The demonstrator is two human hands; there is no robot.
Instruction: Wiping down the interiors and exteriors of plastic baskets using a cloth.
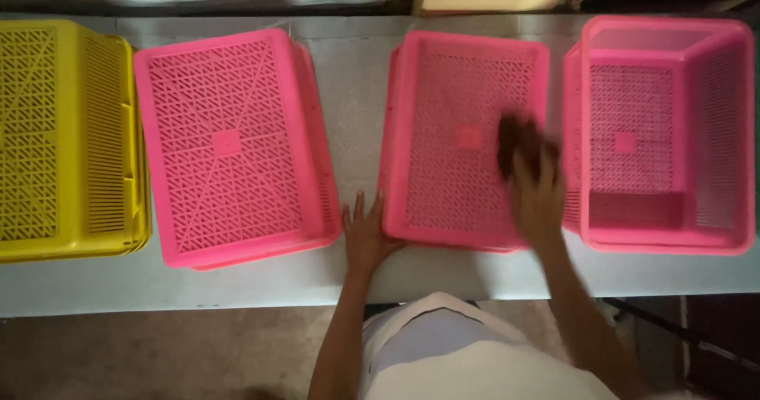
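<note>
White table point(356, 75) bears lattice plastic baskets; left hand point(366, 234) lies flat, fingers spread, against the middle pink basket point(443, 178); right hand point(532, 180), blurred, presses something dark onto it; its grip is unclear.

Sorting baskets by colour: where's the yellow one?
In the head view, the yellow basket sits upside down at the table's far left, beside an overturned pink basket.

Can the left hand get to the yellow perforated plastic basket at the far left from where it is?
Probably not without leaning. The left hand rests against the middle overturned pink plastic basket, and another overturned pink basket sits between it and the yellow perforated plastic basket on the white table.
</note>
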